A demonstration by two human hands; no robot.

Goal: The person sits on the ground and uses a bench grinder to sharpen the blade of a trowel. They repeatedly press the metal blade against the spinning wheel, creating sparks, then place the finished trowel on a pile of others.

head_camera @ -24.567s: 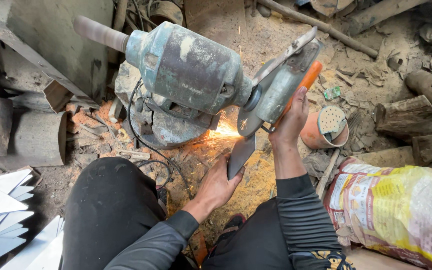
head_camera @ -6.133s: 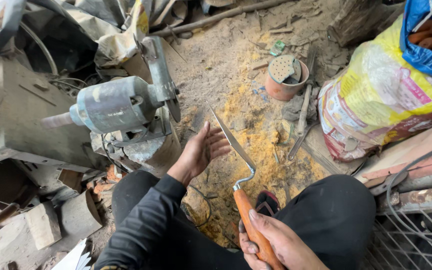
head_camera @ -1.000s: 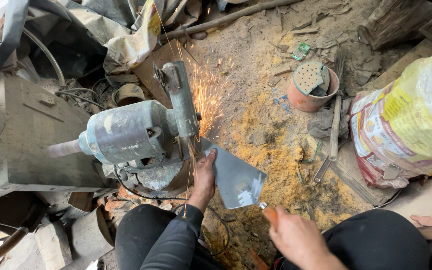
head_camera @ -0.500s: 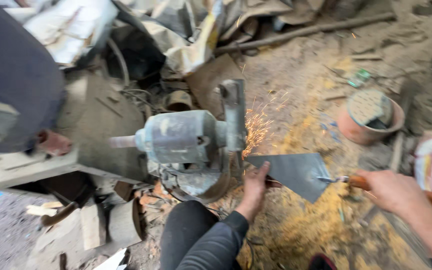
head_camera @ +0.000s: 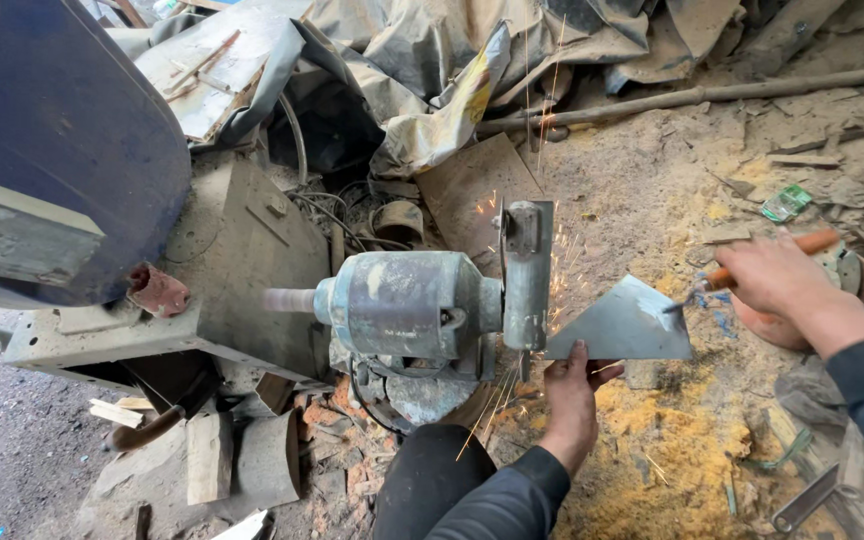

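Note:
A grey triangular trowel blade [head_camera: 624,325] has its pointed tip against the wheel of a bench grinder [head_camera: 432,305], and sparks fly up and down from the contact. My left hand [head_camera: 572,385] supports the blade from underneath, fingers flat on its lower edge. My right hand [head_camera: 774,275] grips the trowel's orange handle [head_camera: 814,243] at the right. The grinder's pale blue-grey motor body sits low on the ground in front of my knee [head_camera: 430,478].
A clay pot [head_camera: 857,295] stands behind my right hand. A grey metal box [head_camera: 242,270] and a large dark blue drum [head_camera: 52,130] lie left. Wood blocks [head_camera: 212,455], tarpaulin [head_camera: 452,60], a long pipe [head_camera: 682,95] and yellow sawdust [head_camera: 672,450] cover the ground.
The view has swung left and down. The trowel stays at the grinder wheel with its blade now flatter, and sparks keep flying. Both hands hold as before.

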